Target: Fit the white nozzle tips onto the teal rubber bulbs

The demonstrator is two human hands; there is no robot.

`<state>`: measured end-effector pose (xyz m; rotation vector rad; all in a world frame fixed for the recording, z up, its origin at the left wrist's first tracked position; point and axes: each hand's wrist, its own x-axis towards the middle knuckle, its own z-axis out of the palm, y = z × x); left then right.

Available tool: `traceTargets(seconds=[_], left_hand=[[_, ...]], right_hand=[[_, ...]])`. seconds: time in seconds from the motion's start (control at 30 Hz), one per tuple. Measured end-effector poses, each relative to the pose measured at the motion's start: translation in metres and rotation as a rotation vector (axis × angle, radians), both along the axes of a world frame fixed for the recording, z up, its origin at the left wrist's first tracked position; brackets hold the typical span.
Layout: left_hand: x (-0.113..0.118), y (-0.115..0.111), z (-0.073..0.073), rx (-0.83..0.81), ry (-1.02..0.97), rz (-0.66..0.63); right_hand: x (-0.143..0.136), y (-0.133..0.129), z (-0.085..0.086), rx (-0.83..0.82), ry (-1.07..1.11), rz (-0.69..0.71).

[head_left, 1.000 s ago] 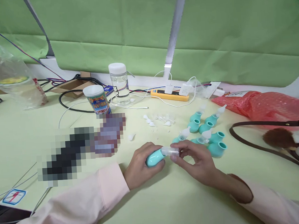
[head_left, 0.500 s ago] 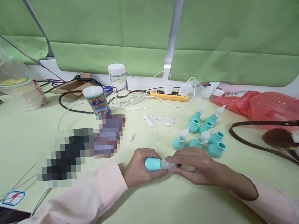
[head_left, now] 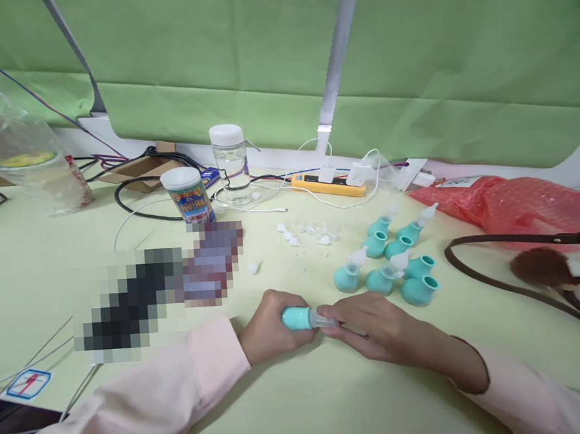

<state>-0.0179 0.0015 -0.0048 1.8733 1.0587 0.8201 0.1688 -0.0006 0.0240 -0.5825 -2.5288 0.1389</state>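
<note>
Gripping a bulb (head_left: 296,318) in the left hand (head_left: 267,330), with fingers curled round it, above the near part of the counter (head_left: 301,399); grasping a clear tube (head_left: 320,319) at its mouth in the fingers of the right hand (head_left: 385,322); apparently fitting or adjusting the joint. Calling, by the look of it, for a steady bulb and a tube kept in line; near the right hand, more bulbs (head_left: 419,290); farther back, loose white tips (head_left: 294,241).

Bright, diffuse light; soft shadows on table (head_left: 331,404); edges stretched.
</note>
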Motion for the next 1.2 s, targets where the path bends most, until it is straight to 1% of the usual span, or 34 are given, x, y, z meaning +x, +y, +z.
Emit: traceTargets(seconds=[0.07,0.17,0.23,0.37,0.47,0.53,0.6,0.7,0.83,0.9,1.03,1.2], left_hand=[[0.0,-0.001,0.001,0.071,0.03,0.029],[0.001,-0.003,0.002,0.128,0.055,0.055],[0.002,-0.004,0.003,0.159,0.046,0.064],[0.002,-0.005,0.004,0.26,0.031,0.077],[0.001,-0.007,0.006,0.334,0.03,0.067],[0.001,-0.008,0.007,0.361,0.016,0.06],[0.001,-0.008,0.008,0.365,0.002,0.061],[0.0,-0.006,0.007,0.322,-0.002,0.061],[-0.001,-0.001,0.006,0.257,-0.077,0.048],[-0.001,0.0,0.006,0.236,-0.103,0.019],[-0.001,-0.002,0.008,0.242,-0.134,-0.003],[0.001,-0.006,0.009,0.26,-0.183,0.029]], right_hand=[[-0.004,-0.001,-0.004,-0.034,0.109,-0.005],[-0.01,-0.003,-0.008,-0.183,0.303,-0.027],[-0.012,-0.005,-0.009,-0.329,0.398,-0.051],[-0.016,-0.009,-0.01,-0.722,0.525,-0.083],[-0.017,-0.011,-0.011,-0.982,0.641,-0.082],[-0.019,-0.011,-0.012,-1.127,0.709,-0.059],[-0.02,-0.011,-0.014,-1.222,0.751,-0.037],[-0.021,-0.009,-0.016,-1.242,0.768,-0.057],[-0.021,-0.006,-0.015,-1.186,0.707,-0.135],[-0.021,-0.006,-0.012,-1.15,0.663,-0.152],[-0.021,-0.008,-0.009,-1.099,0.635,-0.173],[-0.023,-0.01,-0.017,-1.107,0.694,-0.218]])
